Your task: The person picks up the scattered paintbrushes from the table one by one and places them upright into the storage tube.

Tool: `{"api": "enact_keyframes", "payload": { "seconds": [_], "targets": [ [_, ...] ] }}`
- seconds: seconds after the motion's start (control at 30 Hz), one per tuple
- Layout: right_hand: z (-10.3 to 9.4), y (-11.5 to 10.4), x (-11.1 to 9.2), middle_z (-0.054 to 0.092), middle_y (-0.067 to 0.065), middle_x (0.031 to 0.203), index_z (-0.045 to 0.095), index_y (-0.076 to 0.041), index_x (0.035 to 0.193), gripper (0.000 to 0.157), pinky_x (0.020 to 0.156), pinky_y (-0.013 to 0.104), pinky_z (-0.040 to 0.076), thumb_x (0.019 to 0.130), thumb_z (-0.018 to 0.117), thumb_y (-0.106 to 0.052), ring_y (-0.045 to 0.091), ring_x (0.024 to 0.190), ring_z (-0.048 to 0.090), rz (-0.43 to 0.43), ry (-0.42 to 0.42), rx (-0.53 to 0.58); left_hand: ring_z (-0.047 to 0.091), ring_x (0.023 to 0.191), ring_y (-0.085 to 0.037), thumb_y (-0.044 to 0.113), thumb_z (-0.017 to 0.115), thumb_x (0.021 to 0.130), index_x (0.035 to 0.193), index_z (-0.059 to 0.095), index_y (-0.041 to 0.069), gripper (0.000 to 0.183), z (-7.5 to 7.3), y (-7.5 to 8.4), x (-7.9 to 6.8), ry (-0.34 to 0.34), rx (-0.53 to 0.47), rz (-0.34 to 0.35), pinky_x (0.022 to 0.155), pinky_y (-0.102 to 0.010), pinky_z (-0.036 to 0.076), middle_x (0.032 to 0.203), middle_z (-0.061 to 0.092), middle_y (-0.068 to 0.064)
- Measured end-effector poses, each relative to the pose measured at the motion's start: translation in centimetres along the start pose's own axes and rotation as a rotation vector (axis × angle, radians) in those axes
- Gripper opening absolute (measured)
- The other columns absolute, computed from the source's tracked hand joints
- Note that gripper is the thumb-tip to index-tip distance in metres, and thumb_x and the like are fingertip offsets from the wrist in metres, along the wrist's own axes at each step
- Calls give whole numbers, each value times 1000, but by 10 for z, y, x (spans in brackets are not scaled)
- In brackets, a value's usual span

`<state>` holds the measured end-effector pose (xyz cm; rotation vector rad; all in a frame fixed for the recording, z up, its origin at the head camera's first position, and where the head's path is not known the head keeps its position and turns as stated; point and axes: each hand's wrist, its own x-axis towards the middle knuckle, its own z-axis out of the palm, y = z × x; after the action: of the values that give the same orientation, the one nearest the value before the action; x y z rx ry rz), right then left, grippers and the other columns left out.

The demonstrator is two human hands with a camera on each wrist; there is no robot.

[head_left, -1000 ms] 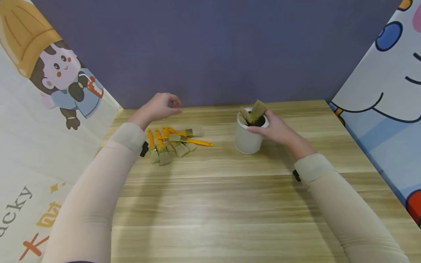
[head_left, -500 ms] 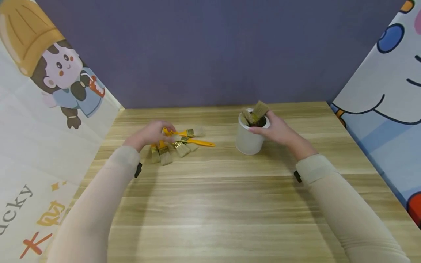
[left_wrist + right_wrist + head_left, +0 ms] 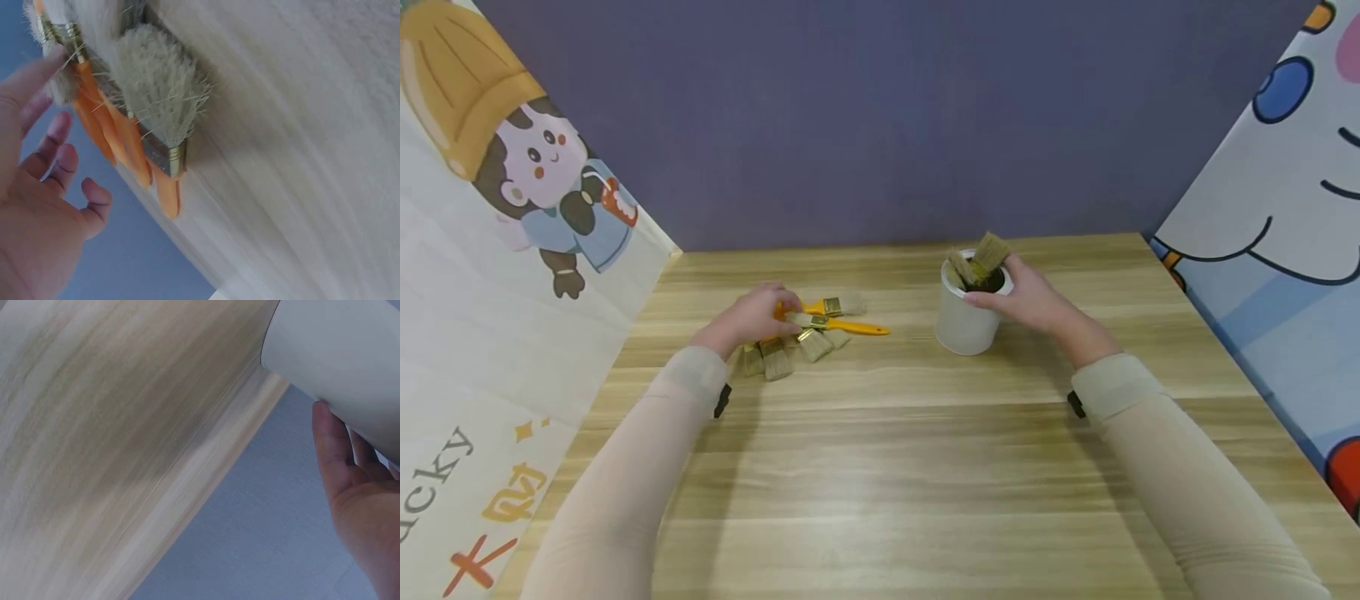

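A cluster of paintbrushes with orange handles and pale bristles (image 3: 777, 362) lies on the left of the table. My left hand (image 3: 756, 315) reaches into it from above, thumb and index fingertips beside the bristles of the uppermost paintbrush (image 3: 857, 328). The left wrist view has the other fingers (image 3: 90, 203) loosely bent, away from the orange handles; I cannot tell whether the fingertips pinch a brush. My right hand (image 3: 1037, 302) grips the rim and side of a white cylindrical pot (image 3: 964, 327). Several brushes stand in it bristles up, one bristle head (image 3: 991, 250) leaning right.
The wood-grain table (image 3: 880, 467) ends at a dark blue-purple partition (image 3: 887, 125) behind. Printed cartoon panels (image 3: 482, 292) flank it on the left and right. One brush (image 3: 850, 302) lies at the back of the cluster with its bristles pointing right.
My left hand has come down from above the table's back left into the brush cluster. The right hand and the pot have stayed in place.
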<state>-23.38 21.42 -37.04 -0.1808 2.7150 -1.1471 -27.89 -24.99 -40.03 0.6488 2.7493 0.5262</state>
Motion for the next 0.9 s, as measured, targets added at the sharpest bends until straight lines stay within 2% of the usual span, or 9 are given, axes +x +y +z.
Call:
{"api": "enact_keyframes", "payload": {
  "seconds": [0.2, 0.3, 0.47, 0.7, 0.9],
  "targets": [
    [-1, -2, -1, 28, 27, 173, 14, -10, 171, 114, 125, 69, 29, 92, 75, -64, 50, 158, 31, -1, 1, 13, 52, 132, -41, 31, 75, 99, 136, 67, 14, 42, 7, 6, 2, 15, -67, 40, 110, -62, 46, 145, 52, -16],
    [-1, -1, -1, 28, 26, 173, 15, -10, 171, 112, 125, 69, 29, 92, 75, -63, 49, 158, 31, -3, 0, 10, 53, 130, -38, 37, 75, 99, 133, 69, 18, 39, 11, 11, 5, 5, -53, 35, 108, -60, 48, 142, 53, -12],
    [0, 1, -1, 27, 25, 173, 14, -12, 171, 112, 125, 69, 29, 92, 75, -63, 49, 159, 30, -3, -3, 24, 53, 124, -34, 36, 75, 100, 122, 73, 16, 30, 17, 17, 10, 3, -17, 27, 105, -56, 48, 132, 57, -9],
    [0, 2, 1, 30, 27, 171, 17, -10, 170, 112, 125, 68, 30, 92, 76, -62, 50, 157, 32, -6, 4, 20, 53, 131, -38, 31, 76, 100, 124, 75, 9, 33, 11, 15, 11, -20, -6, 29, 113, -58, 46, 135, 59, -13],
    [1, 4, 1, 31, 27, 171, 17, -12, 171, 111, 125, 68, 30, 91, 77, -62, 50, 157, 33, -7, 6, 21, 56, 129, -40, 26, 80, 96, 114, 79, 8, 26, 3, 17, 8, -30, -32, 69, 113, -61, 46, 133, 63, -15]
  ]
}}
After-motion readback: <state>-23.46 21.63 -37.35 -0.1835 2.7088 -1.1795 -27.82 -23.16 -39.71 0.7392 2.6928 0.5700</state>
